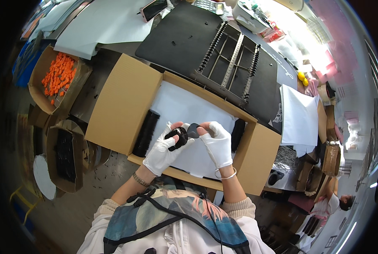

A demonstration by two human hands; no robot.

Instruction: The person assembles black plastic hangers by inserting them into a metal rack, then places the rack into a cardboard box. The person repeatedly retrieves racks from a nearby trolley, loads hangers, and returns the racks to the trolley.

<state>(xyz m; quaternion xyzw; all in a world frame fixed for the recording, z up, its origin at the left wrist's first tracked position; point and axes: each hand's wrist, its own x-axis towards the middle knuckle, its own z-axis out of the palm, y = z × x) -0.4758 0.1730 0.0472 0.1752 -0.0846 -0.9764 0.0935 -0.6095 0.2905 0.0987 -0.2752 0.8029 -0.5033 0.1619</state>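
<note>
By the bare-tipped fingers of the left hand (160, 153), a glossy black round piece (180, 136) is grasped. By those of the right hand (218, 144), a dark grey rounded piece (193, 131) is pinched, just beside the black one. Under the fingers, an open cardboard box (118, 106) is placed; beyond them, a metal rack (233, 59).

A phone (154, 9) near white sheets (113, 22), small orange pieces (58, 75) in a cardboard box (78, 88), two round yellow things (301, 76).

A metal frame (232, 61), boxed orange parts (58, 75) and a co-worker (333, 204) show a workshop.
</note>
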